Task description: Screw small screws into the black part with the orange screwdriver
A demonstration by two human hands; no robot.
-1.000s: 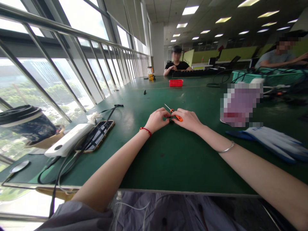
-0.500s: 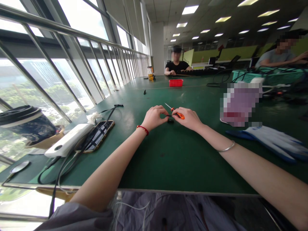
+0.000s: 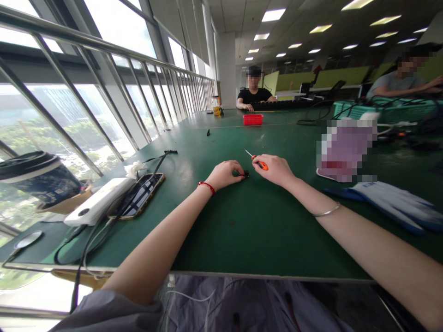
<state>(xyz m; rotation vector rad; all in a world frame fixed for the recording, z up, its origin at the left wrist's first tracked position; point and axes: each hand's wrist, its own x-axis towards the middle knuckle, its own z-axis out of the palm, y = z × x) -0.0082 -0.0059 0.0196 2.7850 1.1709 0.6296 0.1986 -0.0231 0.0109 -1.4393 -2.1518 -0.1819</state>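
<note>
In the middle of the green table, my left hand [image 3: 226,174], with a red bracelet at its wrist, is closed in a pinch at a small black part [image 3: 246,174]. Something dark also shows inside the curl of its fingers, too small to name. My right hand [image 3: 276,169] is closed around a screwdriver [image 3: 260,163] with an orange and black handle. The thin metal shaft points up and to the left, away from the black part. A gap separates the two hands.
On the left lie a phone [image 3: 143,196], a white power bank [image 3: 98,200] with cables, and a dark cup [image 3: 34,177]. White-blue gloves [image 3: 391,198] are at right. Farther off stand a red basket [image 3: 253,120] and a green basket [image 3: 387,109]. Two people sit beyond.
My left hand has come down and slightly nearer, onto the small black part. My right hand has moved right with the screwdriver, away from my left fingers.
</note>
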